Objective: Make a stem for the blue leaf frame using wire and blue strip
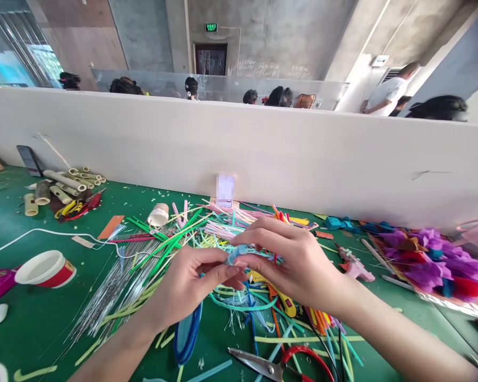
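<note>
Both my hands meet above the middle of the green table. My left hand pinches a light blue fuzzy stem with thumb and fingers, and a darker blue loop hangs below that hand. My right hand closes its fingertips on the same blue stem from the right. Beneath them lies a heap of coloured strips in green, pink, yellow and orange.
Thin silver wires fan out at left. Red-handled scissors lie near the front edge. A red and white cup, bamboo tubes, a pink glue gun and purple felt pieces surround the heap. A white partition backs the table.
</note>
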{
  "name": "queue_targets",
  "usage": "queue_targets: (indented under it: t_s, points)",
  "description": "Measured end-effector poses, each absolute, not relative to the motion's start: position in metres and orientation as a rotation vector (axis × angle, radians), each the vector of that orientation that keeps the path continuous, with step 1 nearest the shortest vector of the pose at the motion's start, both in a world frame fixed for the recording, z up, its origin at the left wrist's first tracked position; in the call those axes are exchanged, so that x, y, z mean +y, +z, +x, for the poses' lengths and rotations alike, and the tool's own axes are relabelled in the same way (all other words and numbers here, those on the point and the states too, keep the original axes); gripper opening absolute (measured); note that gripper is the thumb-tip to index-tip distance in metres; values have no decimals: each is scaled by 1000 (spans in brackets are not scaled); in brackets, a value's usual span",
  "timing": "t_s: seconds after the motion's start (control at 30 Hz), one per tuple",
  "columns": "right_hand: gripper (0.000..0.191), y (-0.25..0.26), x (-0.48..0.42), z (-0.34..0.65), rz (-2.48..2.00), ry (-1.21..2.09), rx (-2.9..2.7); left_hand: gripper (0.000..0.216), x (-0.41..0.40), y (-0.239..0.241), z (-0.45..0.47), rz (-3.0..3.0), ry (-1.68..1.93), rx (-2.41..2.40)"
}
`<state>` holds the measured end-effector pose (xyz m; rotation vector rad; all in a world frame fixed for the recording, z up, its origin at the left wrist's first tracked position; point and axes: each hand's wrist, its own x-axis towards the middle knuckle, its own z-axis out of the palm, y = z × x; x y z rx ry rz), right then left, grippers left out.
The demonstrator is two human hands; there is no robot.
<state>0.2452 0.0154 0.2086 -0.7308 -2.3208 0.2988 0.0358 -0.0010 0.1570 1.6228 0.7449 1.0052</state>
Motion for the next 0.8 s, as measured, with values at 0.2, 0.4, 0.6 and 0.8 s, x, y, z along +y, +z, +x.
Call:
queue_targets:
  t_s: [0.2, 0.4, 0.6, 0.8]
  points:
    - [19, 206, 24, 249, -618, 598, -2173, 18, -4, 155, 37, 1531, 971, 642]
    - [5, 209, 17, 250, -615, 382, -2220, 18, -5, 151, 39, 1679, 1129, 779]
    - [2, 201, 3, 238, -870, 405, -2045, 23, 2, 138, 48, 2362, 1642, 1084]
    - [13, 194, 8, 235, -798, 414, -1952, 23, 3, 139, 54, 2326, 1699, 1017]
